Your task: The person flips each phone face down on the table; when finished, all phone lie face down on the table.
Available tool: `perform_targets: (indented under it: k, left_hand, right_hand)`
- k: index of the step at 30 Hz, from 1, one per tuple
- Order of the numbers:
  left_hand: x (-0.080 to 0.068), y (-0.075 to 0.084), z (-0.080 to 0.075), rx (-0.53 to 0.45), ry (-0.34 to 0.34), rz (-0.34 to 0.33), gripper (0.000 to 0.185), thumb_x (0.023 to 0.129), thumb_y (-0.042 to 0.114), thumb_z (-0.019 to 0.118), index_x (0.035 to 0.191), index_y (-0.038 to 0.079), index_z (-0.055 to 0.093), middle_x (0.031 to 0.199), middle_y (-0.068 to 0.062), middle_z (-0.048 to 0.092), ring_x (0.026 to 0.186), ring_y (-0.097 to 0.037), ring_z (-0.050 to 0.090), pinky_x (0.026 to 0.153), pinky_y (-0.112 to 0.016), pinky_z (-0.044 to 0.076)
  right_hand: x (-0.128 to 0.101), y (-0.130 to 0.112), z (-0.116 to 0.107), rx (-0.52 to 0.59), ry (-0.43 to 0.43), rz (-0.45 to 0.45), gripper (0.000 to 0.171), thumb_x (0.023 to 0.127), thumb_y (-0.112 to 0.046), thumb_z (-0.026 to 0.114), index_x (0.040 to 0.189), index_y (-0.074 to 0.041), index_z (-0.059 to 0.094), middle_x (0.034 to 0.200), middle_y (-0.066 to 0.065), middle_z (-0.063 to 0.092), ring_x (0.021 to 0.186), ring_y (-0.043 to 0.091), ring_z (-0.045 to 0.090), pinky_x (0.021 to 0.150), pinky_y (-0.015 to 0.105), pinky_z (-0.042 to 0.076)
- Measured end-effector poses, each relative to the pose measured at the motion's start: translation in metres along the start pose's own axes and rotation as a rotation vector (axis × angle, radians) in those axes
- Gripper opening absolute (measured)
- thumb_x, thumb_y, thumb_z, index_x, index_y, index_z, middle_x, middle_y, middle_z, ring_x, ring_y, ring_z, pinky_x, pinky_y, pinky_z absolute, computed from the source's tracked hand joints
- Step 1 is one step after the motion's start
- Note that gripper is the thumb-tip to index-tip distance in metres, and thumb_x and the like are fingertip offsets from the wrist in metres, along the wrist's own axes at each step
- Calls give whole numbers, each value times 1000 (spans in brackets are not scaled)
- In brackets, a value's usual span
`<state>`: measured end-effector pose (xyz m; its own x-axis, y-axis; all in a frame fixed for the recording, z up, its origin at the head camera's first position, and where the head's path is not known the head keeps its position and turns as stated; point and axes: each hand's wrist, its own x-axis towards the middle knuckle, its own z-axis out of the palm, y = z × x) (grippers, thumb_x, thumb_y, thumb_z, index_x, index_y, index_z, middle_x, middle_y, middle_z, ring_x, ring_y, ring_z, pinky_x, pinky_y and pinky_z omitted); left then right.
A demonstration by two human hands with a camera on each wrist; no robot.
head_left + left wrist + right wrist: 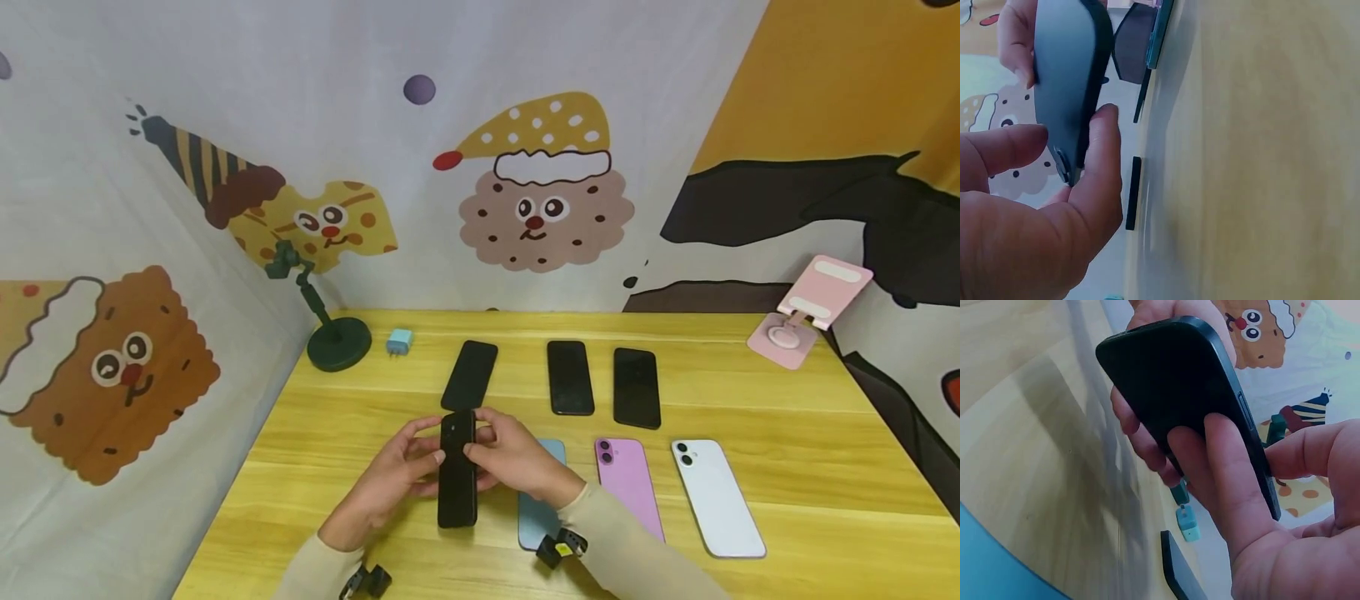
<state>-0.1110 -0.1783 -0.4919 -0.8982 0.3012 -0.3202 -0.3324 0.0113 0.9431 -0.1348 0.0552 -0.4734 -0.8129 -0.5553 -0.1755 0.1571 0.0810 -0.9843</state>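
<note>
A black smartphone (457, 479) is held above the table between both hands, its camera end pointing away from me. My left hand (393, 475) grips its left edge, with the thumb on the edge near the back. From the other side my right hand (517, 454) grips it, thumb on the right edge. In the left wrist view the phone's back (1066, 62) shows, tilted, with the camera bump low. The right wrist view shows its dark front (1166, 381), with two fingers of the right hand (1235, 481) against it. Under the right forearm a blue phone (536, 521) is partly hidden.
Beyond the hands lie three black slabs like phones (470, 375) (570, 377) (637, 387). A pink phone (630, 483) and a white phone (720, 500) lie at right. A green stand (339, 343), a blue charger plug (400, 341) and a pink phone stand (783, 337) sit along the back.
</note>
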Motion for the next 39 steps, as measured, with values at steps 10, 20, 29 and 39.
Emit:
perform_targets:
  k: [10,20,29,39]
  left_hand:
    - [0,-2,0,-22,13,21,72,99,1,68,162,13,35,135,-25,54,102,-26,72,84,-43,64]
    - [1,-1,-1,104,44,-14,69,98,5,73,158,13,40,116,-18,60,88,-22,70,74,-38,62]
    - [4,0,1,266,74,-22,67,96,1,75,154,15,44,107,-19,58,82,-25,66,66,-39,62]
    - [2,-2,5,373,41,-20,72,96,-1,73,160,8,42,102,-15,59,77,-22,62,65,-38,61]
  right_hand:
    - [-1,3,-6,-23,30,7,73,104,-14,67,165,-6,28,124,21,69,80,28,78,70,50,66]
    - [5,21,-18,-128,35,10,70,100,-12,74,160,-1,40,95,13,67,66,18,71,67,37,66]
    - [13,27,-25,-303,13,14,66,96,-16,79,154,-5,49,84,6,74,66,21,75,66,34,64]
    - [14,28,-22,-482,25,36,54,91,-15,84,139,-8,60,74,-1,74,62,18,74,67,29,59]
